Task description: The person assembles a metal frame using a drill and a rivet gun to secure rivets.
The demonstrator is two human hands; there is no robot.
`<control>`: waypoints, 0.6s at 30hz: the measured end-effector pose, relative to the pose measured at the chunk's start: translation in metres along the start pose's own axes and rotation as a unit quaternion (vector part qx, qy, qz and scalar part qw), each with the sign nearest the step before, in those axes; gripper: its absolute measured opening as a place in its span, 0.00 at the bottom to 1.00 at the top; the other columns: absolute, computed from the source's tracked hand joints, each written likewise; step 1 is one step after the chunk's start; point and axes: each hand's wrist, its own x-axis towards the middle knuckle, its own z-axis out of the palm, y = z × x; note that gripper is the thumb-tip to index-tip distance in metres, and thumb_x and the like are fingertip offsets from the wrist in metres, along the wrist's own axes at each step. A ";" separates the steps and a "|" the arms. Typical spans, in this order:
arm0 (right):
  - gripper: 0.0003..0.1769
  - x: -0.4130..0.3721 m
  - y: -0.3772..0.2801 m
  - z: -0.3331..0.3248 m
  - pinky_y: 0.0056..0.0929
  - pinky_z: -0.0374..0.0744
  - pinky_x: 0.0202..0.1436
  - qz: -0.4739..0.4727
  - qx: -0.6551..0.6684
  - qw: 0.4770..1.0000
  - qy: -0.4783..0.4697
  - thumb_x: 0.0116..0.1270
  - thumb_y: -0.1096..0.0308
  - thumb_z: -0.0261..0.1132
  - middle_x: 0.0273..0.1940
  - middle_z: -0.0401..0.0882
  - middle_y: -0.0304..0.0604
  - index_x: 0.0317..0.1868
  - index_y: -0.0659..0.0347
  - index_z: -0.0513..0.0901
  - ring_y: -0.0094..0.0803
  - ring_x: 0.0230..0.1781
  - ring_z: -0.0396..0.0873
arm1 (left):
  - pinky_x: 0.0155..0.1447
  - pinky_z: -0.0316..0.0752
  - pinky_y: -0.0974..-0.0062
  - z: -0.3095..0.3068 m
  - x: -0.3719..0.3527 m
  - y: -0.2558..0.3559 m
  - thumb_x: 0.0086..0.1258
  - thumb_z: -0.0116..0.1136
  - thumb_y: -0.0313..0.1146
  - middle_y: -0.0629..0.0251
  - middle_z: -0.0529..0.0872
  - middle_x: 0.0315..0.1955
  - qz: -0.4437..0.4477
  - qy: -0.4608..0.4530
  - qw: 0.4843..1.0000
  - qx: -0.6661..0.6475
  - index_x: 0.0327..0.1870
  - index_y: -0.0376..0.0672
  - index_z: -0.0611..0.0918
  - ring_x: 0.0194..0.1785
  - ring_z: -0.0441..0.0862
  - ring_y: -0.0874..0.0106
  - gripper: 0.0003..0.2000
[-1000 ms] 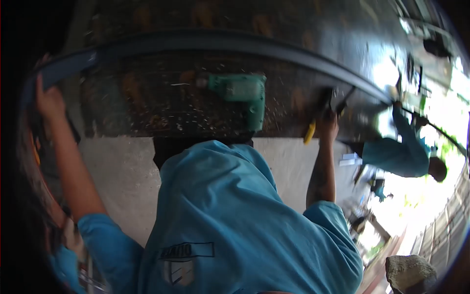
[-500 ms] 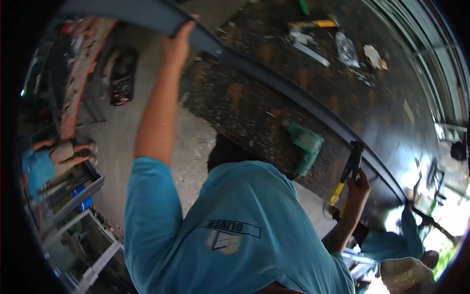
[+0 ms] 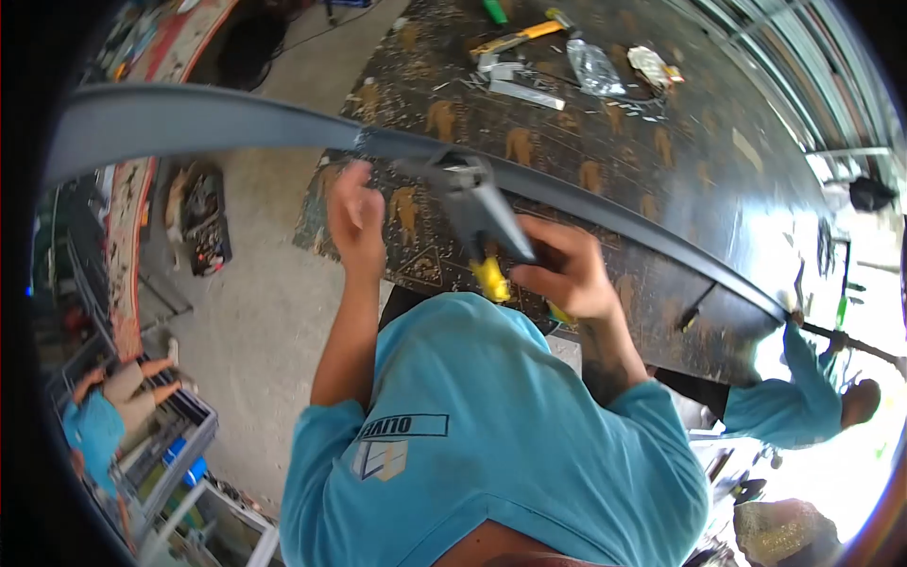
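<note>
A long dark-grey metal profile (image 3: pixel 586 198) runs across the view above the table, with a joint or bend mark near its left part. My right hand (image 3: pixel 567 269) grips a black-and-yellow plier-like hand tool (image 3: pixel 487 213), blurred by motion; its metal head overlaps the profile. Just below the profile, close to that mark, my left hand (image 3: pixel 359 217) is raised with fingers loosely apart, holding nothing. At the far right end, the hand of a person (image 3: pixel 798 319) in a blue shirt is at the profile.
On the dark worktable (image 3: pixel 453 213) lie a yellow-handled hammer (image 3: pixel 520 38), a clear plastic bag (image 3: pixel 593 68), a whitish glove-like cloth (image 3: pixel 650 66) and metal scraps. A toolbox (image 3: pixel 203 222) stands on the floor at left. Another person (image 3: pixel 99 425) is at lower left.
My left hand has let go of the profile and come down below it. My right hand has brought the tool leftward along the profile. The view has shifted; the green drill no longer shows.
</note>
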 end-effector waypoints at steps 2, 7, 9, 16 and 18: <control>0.29 0.020 0.010 0.010 0.22 0.76 0.44 0.015 0.096 0.995 -0.038 0.57 0.77 0.69 0.42 0.83 0.43 0.61 0.69 0.76 0.22 0.40 0.78 | 0.62 0.68 0.68 0.008 -0.023 0.012 0.69 0.62 0.39 0.55 0.74 0.57 -0.066 -0.120 0.982 -0.134 0.61 0.31 0.70 0.56 0.74 0.67 0.26; 0.15 0.083 0.075 -0.021 0.31 0.79 0.46 -0.048 -0.040 0.993 -0.100 0.59 0.72 0.71 0.40 0.85 0.44 0.48 0.64 0.85 0.31 0.41 0.82 | 0.49 0.75 0.69 0.010 -0.027 0.034 0.66 0.62 0.50 0.61 0.82 0.44 -0.200 -0.230 0.950 -0.070 0.58 0.33 0.74 0.45 0.81 0.68 0.29; 0.10 0.125 0.110 -0.059 0.35 0.81 0.47 0.017 -0.206 0.976 0.074 0.60 0.69 0.68 0.41 0.86 0.47 0.42 0.62 0.87 0.36 0.42 0.84 | 0.44 0.76 0.68 0.005 -0.016 0.040 0.64 0.64 0.50 0.60 0.84 0.39 -0.133 -0.249 0.955 0.086 0.54 0.34 0.76 0.39 0.82 0.66 0.28; 0.19 0.201 0.222 -0.165 0.45 0.81 0.48 0.053 -0.636 0.766 0.076 0.63 0.74 0.56 0.45 0.82 0.56 0.55 0.53 0.77 0.53 0.48 0.81 | 0.39 0.76 0.63 0.002 -0.020 0.065 0.59 0.68 0.47 0.48 0.84 0.29 -0.123 -0.254 0.887 0.365 0.48 0.34 0.80 0.34 0.84 0.53 0.25; 0.20 0.205 0.225 -0.163 0.45 0.81 0.48 0.050 -0.665 0.744 0.049 0.66 0.75 0.51 0.48 0.80 0.57 0.57 0.51 0.73 0.55 0.50 0.80 | 0.39 0.76 0.62 -0.004 -0.022 0.062 0.59 0.68 0.47 0.47 0.84 0.29 -0.119 -0.241 0.879 0.394 0.48 0.35 0.80 0.35 0.84 0.51 0.25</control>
